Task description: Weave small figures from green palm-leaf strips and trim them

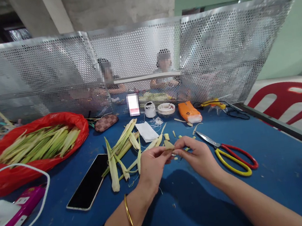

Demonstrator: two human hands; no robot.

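Note:
My left hand and my right hand meet above the middle of the blue table. Both are closed in a pinch on a small folded piece of pale green husk, its tip poking up between the fingers. Left of my left hand lie long strips of corn husk, some crossing each other. A pair of scissors with one red and one yellow handle rests right of my right hand, blades slightly apart. Small cut husk bits are scattered just beyond my fingers.
A red plastic bag full of husk strips stands at the left, near a phone and purple power strip. White paper, thread spool, bowl and orange tissue pack sit beyond. A perforated metal screen closes the back; two people sit behind.

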